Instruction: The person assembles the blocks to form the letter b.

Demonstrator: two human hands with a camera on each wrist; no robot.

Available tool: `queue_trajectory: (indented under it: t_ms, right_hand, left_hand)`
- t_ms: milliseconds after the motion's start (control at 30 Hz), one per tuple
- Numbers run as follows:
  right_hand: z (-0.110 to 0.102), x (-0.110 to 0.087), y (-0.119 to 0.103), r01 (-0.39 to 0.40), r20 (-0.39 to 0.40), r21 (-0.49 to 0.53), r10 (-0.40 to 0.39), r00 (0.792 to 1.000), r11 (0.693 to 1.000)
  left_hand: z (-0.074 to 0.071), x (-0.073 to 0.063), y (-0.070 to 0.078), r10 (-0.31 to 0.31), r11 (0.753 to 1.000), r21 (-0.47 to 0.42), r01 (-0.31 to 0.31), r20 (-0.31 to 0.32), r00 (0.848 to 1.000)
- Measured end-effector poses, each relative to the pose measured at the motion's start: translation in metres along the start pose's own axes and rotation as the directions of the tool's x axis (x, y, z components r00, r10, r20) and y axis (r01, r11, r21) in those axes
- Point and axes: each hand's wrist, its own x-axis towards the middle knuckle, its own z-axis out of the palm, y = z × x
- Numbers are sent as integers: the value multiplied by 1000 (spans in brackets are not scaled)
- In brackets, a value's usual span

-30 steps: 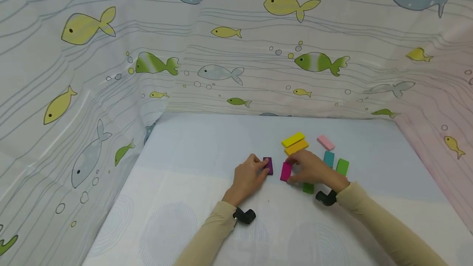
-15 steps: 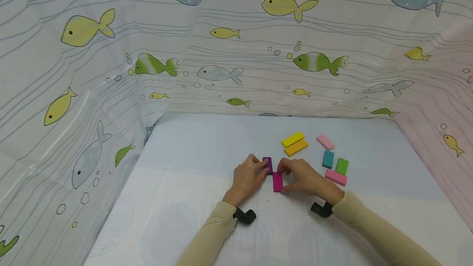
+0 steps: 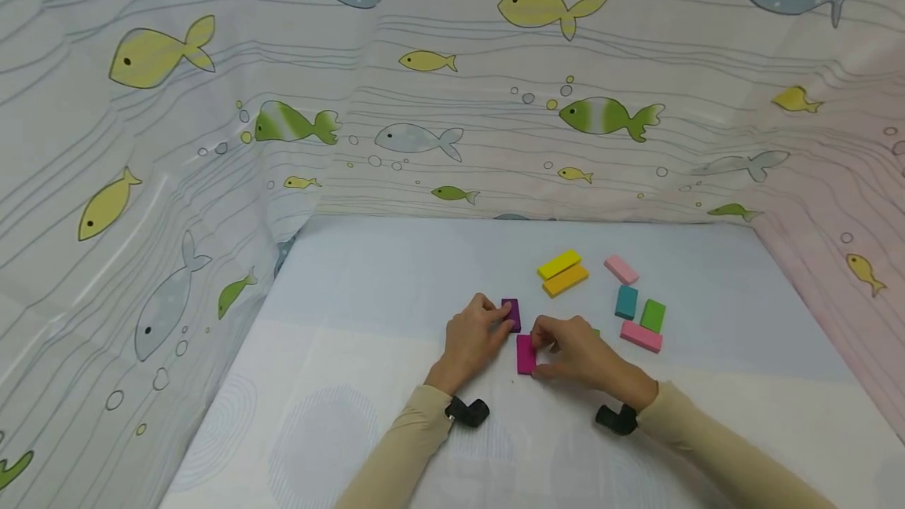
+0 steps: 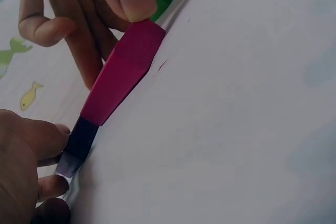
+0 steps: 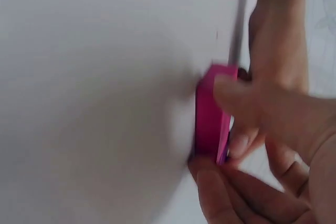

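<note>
Here, the left hand (image 3: 475, 340) pinches a purple block (image 3: 515, 316), the right hand (image 3: 583, 356) a magenta block (image 3: 525, 355).
In the head view, the tabletop (image 3: 368, 281) spreads left to a far edge under the fish-print cloth (image 3: 495, 124); other blocks (image 3: 641, 336) lie right of centre. Both forearms (image 3: 714, 438) slant up from the bottom edge. In the left wrist view, the magenta block slants left of centre, tabletop filling the right. In the right wrist view, thumb and fingers clasp it right of centre.
</note>
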Motion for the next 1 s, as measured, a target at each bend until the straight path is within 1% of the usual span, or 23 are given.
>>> queue_trajectory:
  t_ms: [100,200,333,433,567,667,800,1000]
  right_hand:
    - [9,-1,-7,38,-39,-15,-38,999,999]
    - [19,-2,-14,78,-85,-100,-86,993,992]
    - [32,-2,-19,144,-133,-231,-178,975,962]
    - [36,-3,-22,151,-152,-276,-198,968,949]
    - [37,-5,-25,105,-163,-296,-158,974,949]
    - [37,-6,-26,67,-171,-306,-124,977,950]
    - [37,-5,-28,15,-180,-286,-69,981,958]
    - [37,-5,-30,-67,-166,-250,25,986,966]
  left_hand:
    - [-1,1,0,-7,1000,4,7,4,1000]
    - [-1,1,1,-22,1000,8,22,16,1000]
    - [0,0,2,-34,999,9,34,22,999]
    - [0,-1,2,-30,1000,2,30,24,999]
    - [-1,-1,2,-12,1000,4,12,41,999]
    - [-3,0,1,2,1000,10,-2,68,998]
    - [-5,0,-1,6,1000,0,-6,96,995]
    - [-7,1,-5,6,1000,-19,-3,125,992]
